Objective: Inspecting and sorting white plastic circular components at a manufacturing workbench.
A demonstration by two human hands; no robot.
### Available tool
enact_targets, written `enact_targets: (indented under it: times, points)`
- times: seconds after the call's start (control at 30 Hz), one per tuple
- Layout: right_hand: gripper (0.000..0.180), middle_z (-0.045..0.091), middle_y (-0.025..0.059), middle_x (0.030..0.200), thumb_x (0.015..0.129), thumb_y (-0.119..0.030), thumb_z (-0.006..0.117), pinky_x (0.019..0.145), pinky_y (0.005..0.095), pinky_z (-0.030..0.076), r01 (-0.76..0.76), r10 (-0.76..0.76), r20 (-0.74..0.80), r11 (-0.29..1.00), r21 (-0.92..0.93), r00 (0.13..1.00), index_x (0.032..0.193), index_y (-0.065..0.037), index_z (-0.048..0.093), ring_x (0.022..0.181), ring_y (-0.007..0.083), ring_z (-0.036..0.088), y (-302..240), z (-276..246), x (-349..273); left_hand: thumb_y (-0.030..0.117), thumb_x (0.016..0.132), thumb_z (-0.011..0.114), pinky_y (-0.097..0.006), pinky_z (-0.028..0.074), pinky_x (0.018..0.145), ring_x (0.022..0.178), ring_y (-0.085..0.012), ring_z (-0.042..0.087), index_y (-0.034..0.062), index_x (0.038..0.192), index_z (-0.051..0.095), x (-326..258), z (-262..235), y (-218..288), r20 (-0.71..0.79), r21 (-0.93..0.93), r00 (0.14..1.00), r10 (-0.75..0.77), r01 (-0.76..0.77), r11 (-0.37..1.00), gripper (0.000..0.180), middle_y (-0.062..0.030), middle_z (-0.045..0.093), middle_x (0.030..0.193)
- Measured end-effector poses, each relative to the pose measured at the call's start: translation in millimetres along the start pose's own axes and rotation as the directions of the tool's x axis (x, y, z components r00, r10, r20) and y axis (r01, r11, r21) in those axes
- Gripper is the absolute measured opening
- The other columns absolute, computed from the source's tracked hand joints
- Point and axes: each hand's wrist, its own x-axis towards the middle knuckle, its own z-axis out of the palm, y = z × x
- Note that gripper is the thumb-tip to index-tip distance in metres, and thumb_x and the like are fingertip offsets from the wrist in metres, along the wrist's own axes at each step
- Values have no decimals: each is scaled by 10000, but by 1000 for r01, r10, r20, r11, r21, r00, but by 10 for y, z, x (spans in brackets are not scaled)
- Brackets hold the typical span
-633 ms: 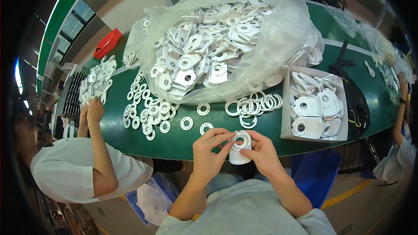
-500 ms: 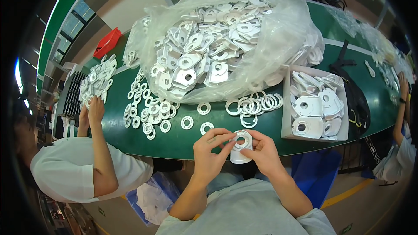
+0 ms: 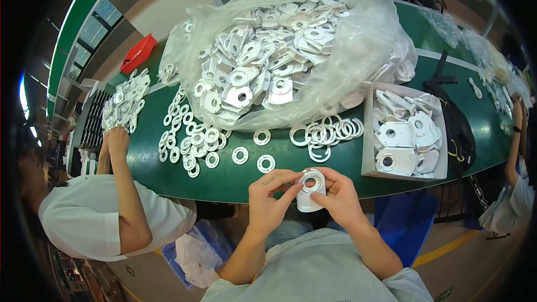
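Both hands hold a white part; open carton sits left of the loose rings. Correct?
No: the open carton sits right of the loose rings in the head view. The left hand and right hand do hold a white part.

A red, open-topped plastic bin (image 3: 138, 53) sits toward the far left of the green worktop (image 3: 156, 174). A black fabric bag (image 3: 457, 134) lies at the right, clear crumpled plastic film (image 3: 472, 46) beyond it. A yellow stripe (image 3: 446, 249) marks the floor (image 3: 475, 268).

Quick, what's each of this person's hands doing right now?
Left hand: closed, holding the white part at its left edge.
Right hand: closed, holding the same part at its right side.
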Motion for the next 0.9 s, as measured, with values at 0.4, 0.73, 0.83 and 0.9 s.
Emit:
enact_targets:
  times: [0.4,0.73,0.83,0.9]
  points:
    - [323,625,89,1078,890,-24,561,837,290,517,107,-107,19,993,-50,994,1204,39,513,965,154,618,209,-66,-20,-83,828,636,-245,509,762,842,-136,634,-76,1004,654,-53,58,-150,-136,-282,981,-140,97,955,177,-99,672,944]
    - [231,649,96,937,954,-162,531,640,275,552,91,-92,-4,991,-96,996,1087,21,577,769,151,648,103,61,-6,-70,833,638,-257,522,749,817,-145,642,-75,992,649,-89,80,-147,-116,-414,975,-191,127,901,159,-103,677,927]
    - [239,652,92,907,961,-189,538,612,263,542,81,-81,1,993,-85,997,1056,23,592,743,143,645,70,63,-9,-72,831,639,-268,533,749,817,-149,643,-76,992,648,-116,86,-167,-123,-400,973,-193,130,907,161,-104,676,926]
    - [239,653,92,901,963,-190,536,603,258,536,90,-90,4,992,-86,996,1051,24,595,737,141,642,79,75,-10,-77,831,636,-276,539,757,819,-153,645,-81,997,644,-128,89,-164,-154,-349,976,-154,92,933,166,-105,676,920]
